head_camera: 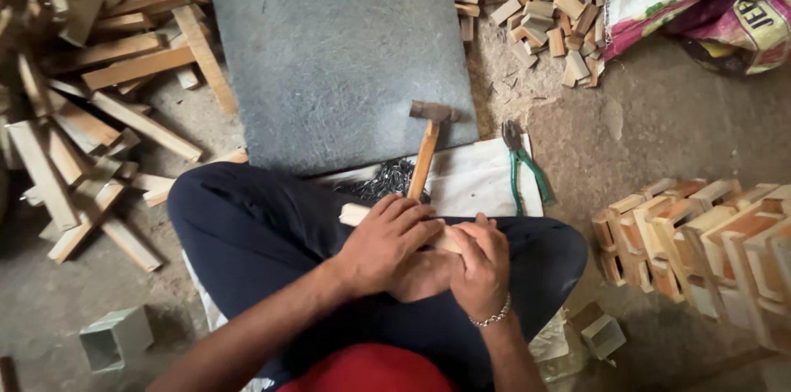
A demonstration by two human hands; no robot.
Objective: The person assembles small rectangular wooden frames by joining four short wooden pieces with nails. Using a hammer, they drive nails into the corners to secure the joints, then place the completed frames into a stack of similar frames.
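The fingers (pixel 412 215) of the left hand (pixel 383 248) are curled closed over a pale wooden strip (pixel 354 212), and those of the right hand (pixel 479 264) are wrapped round its other end; the strip is held above the lap. It is judged light, stiff and rough-edged, best gripped near both ends. Just beyond, a hammer (pixel 427 140) is lying on the grey slab (pixel 329 46), green-handled pliers (pixel 523 165) on a white sheet (pixel 474 182), and nails (pixel 387 182) between.

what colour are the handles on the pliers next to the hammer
Green. The pliers lie on the pale sheet right of the hammer; the head view shows them clearly.
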